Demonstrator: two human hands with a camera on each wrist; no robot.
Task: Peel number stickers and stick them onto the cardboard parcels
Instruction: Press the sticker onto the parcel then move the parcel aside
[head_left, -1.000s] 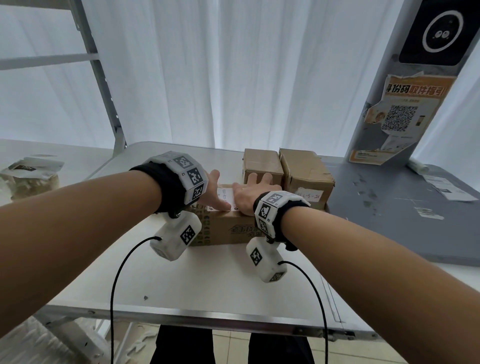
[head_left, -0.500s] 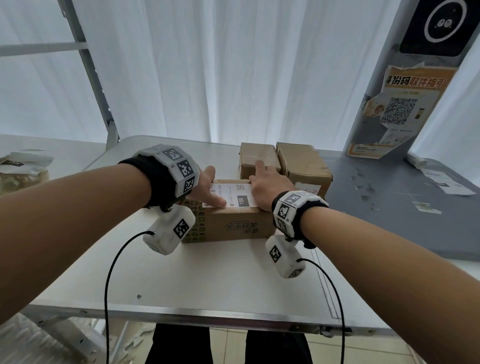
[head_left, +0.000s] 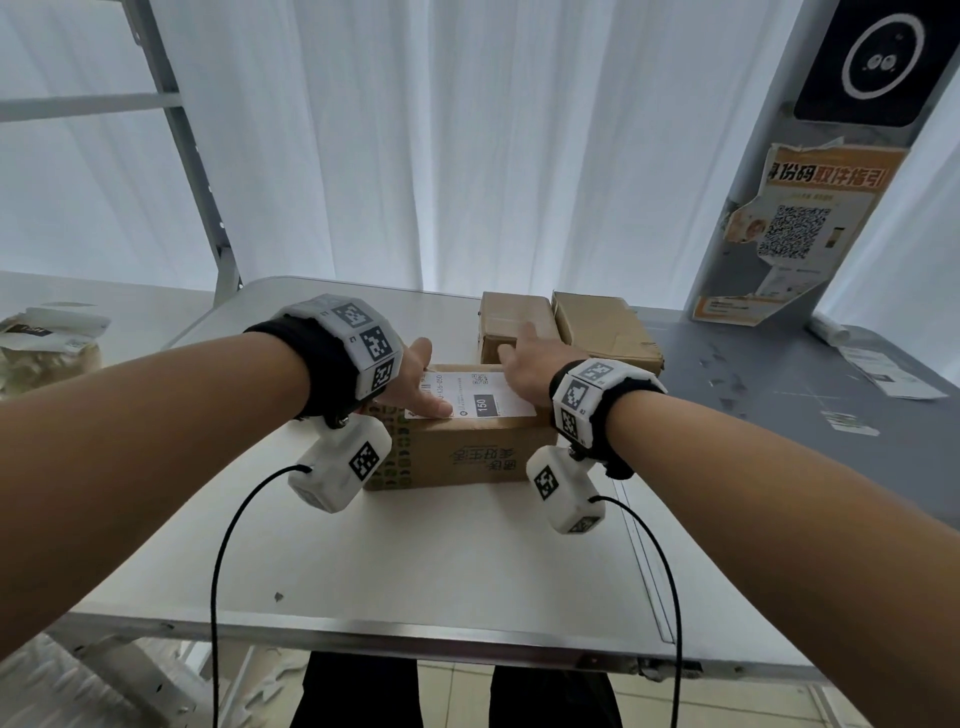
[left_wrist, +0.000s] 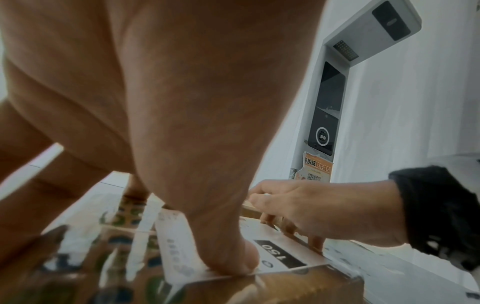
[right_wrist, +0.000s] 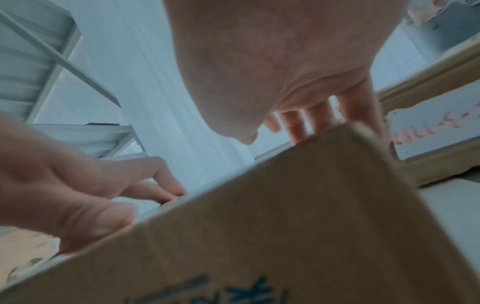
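Observation:
A brown cardboard parcel (head_left: 457, 457) with printed sides stands mid-table. A white sticker (head_left: 480, 397) printed "150" lies flat on its top. My left hand (head_left: 415, 376) rests on the sticker's left end, and its thumb (left_wrist: 233, 261) presses the near edge down. My right hand (head_left: 522, 356) lies over the sticker's right end with its fingers (right_wrist: 311, 117) stretched past the parcel's far edge. In the left wrist view the right hand (left_wrist: 311, 211) touches the top with its fingertips. Neither hand holds anything.
Two more cardboard parcels (head_left: 514, 322) (head_left: 608, 327) stand just behind. The white table (head_left: 415, 561) adjoins a grey table (head_left: 779, 431) with paper slips (head_left: 893, 369) on the right. A kiosk post with an orange poster (head_left: 800, 234) rises behind; a metal rack (head_left: 202, 171) and a bag (head_left: 47, 343) stand to the left.
My right hand has slid to the right across the parcel's top, uncovering the "150" sticker. The left hand has stayed on the sticker's left end.

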